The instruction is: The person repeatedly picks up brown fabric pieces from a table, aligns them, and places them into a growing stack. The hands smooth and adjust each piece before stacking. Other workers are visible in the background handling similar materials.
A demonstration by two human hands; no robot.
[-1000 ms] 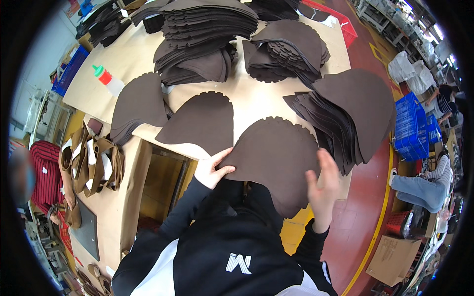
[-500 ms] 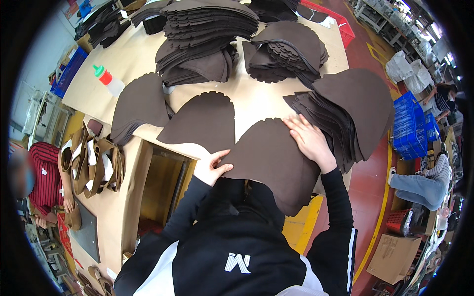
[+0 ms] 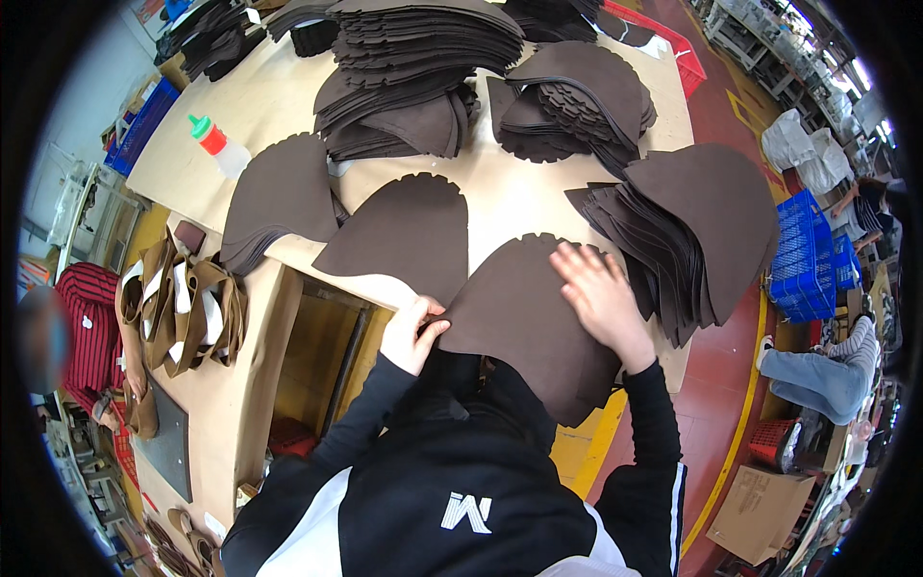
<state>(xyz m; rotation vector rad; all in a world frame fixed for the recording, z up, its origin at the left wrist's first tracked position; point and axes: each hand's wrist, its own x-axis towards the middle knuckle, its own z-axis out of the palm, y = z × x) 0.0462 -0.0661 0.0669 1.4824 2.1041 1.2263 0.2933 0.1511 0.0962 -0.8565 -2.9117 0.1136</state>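
Note:
A dark brown cut piece [image 3: 524, 308] with a notched, rounded top lies at the table's near edge, its lower part hanging over. At its left corner, my left hand [image 3: 411, 334] pinches the edge between thumb and fingers. My right hand [image 3: 601, 300] lies flat on its upper right side, fingers stretched out and slightly blurred. Another brown piece [image 3: 404, 236] of similar shape lies just beyond my left hand. To the right of my right hand stands a fanned stack of brown pieces [image 3: 707, 231]. A smaller stack [image 3: 284, 197] sits at the left.
Tall stacks of brown pieces [image 3: 413, 48] and a folded pile [image 3: 586, 96] stand farther back. A bottle with a red and green top [image 3: 212, 139] is at the left. Tan strips [image 3: 183, 308] hang near a person in a striped top [image 3: 87, 327]. Blue crates [image 3: 798, 250] stand at the right.
My right hand has slid slightly down and right over the piece. My left hand keeps its pinch at the corner. The whole view has shifted a little.

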